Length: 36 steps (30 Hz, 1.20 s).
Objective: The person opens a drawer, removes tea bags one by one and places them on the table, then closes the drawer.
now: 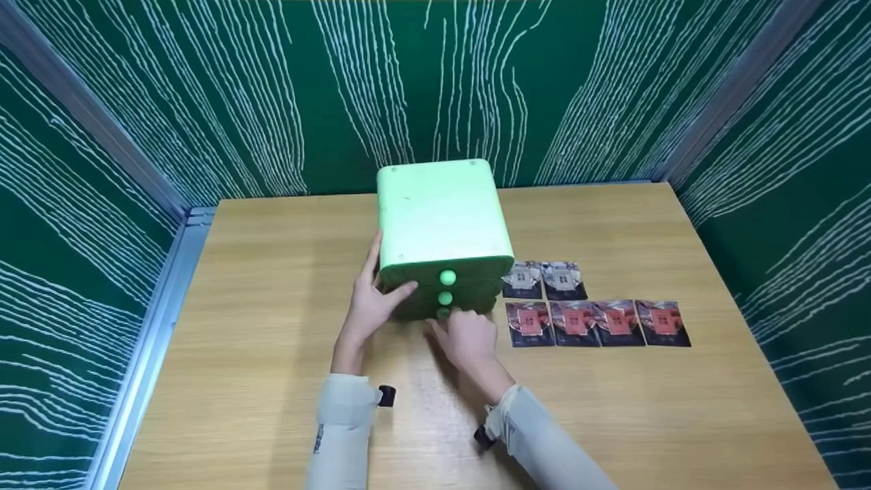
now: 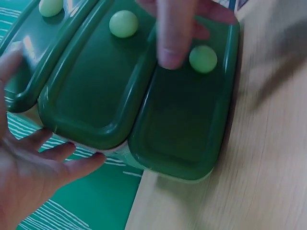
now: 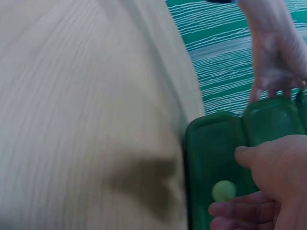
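A light green box of three stacked drawers (image 1: 442, 211) stands on the table, its darker front facing me and its drawers closed. Each drawer front has a round knob. My left hand (image 1: 367, 309) rests on the box's left side, fingers spread along the wall and thumb on the front, as the left wrist view (image 2: 33, 167) also shows. At the bottom drawer (image 3: 211, 158) is my right hand (image 3: 280, 177). Its thumb and fingers stand loosely parted near the bottom knob (image 3: 224, 190), which shows uncovered between them. In the head view my right hand (image 1: 471, 335) partly hides this knob.
Right of the box lie two pale-patterned cards (image 1: 563, 280) side by side. In front of them is a row of several red-patterned cards (image 1: 620, 323). Green walls with white lines (image 1: 463, 82) enclose the wooden table (image 1: 258, 286) at the back and sides.
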Each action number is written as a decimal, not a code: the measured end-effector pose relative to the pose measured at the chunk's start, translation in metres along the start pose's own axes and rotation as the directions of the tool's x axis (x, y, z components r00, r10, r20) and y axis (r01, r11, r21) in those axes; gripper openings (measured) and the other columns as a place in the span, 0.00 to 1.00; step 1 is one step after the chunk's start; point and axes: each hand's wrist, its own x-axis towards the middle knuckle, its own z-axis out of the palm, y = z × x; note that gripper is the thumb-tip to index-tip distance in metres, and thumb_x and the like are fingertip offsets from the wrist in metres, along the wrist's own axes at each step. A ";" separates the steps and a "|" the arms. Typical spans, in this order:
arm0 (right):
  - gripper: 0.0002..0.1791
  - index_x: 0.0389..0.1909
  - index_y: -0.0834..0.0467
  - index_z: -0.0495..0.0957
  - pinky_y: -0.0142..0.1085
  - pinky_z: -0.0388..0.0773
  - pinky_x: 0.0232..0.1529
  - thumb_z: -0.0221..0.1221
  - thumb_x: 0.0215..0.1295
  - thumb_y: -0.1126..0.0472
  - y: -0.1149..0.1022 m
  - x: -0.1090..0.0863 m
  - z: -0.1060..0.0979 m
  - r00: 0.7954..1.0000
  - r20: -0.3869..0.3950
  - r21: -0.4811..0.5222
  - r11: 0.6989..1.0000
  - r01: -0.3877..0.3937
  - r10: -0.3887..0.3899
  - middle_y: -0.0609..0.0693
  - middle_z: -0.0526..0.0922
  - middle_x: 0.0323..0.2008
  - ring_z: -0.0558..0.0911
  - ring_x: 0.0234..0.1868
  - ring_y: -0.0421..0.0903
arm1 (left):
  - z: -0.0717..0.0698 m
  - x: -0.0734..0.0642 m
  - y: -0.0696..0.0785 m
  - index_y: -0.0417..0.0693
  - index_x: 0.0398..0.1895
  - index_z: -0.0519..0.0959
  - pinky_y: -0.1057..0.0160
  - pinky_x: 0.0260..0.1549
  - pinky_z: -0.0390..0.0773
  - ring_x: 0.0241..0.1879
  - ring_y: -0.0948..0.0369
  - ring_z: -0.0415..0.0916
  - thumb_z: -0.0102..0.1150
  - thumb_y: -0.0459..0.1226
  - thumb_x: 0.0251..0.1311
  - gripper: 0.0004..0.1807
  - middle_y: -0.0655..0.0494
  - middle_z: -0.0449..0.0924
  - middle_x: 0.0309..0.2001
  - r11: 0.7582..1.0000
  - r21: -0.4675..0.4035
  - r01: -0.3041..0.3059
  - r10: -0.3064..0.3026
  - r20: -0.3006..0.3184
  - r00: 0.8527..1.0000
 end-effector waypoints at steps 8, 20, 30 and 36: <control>0.25 0.14 0.54 0.70 0.49 0.72 0.15 0.61 0.64 0.43 0.003 0.005 0.023 0.999 0.018 0.016 0.999 -0.047 0.047 0.52 0.75 0.13 0.79 0.18 0.56 | -0.007 0.004 -0.015 0.76 0.76 0.47 0.51 0.64 0.61 0.74 0.56 0.41 0.72 0.42 0.52 0.55 0.66 0.42 0.76 0.997 0.076 0.011 -0.009 -0.021 1.000; 0.21 0.15 0.53 0.70 0.49 0.73 0.19 0.59 0.63 0.47 0.008 -0.005 0.031 0.998 -0.019 0.113 0.992 -0.058 0.060 0.51 0.74 0.12 0.78 0.17 0.54 | -0.007 0.005 -0.017 0.75 0.77 0.46 0.50 0.61 0.65 0.73 0.57 0.44 0.73 0.38 0.50 0.57 0.64 0.42 0.76 0.990 0.139 0.034 -0.032 -0.016 0.999; 0.25 0.09 0.50 0.64 0.46 0.69 0.15 0.63 0.59 0.47 0.008 -0.048 0.014 1.000 -0.004 0.078 0.997 0.003 -0.003 0.45 0.66 0.09 0.71 0.12 0.49 | -0.005 0.007 -0.020 0.74 0.77 0.47 0.53 0.60 0.67 0.73 0.59 0.42 0.73 0.40 0.49 0.56 0.61 0.43 0.76 0.993 0.116 -0.013 0.013 -0.003 1.000; 0.25 0.10 0.49 0.64 0.39 0.66 0.16 0.62 0.61 0.45 0.004 -0.076 0.002 0.991 0.133 0.072 0.997 -0.018 0.009 0.41 0.63 0.08 0.65 0.12 0.42 | -0.006 0.004 -0.014 0.68 0.78 0.45 0.51 0.61 0.66 0.74 0.55 0.40 0.73 0.36 0.50 0.58 0.58 0.40 0.77 0.995 0.090 0.038 -0.039 0.005 0.999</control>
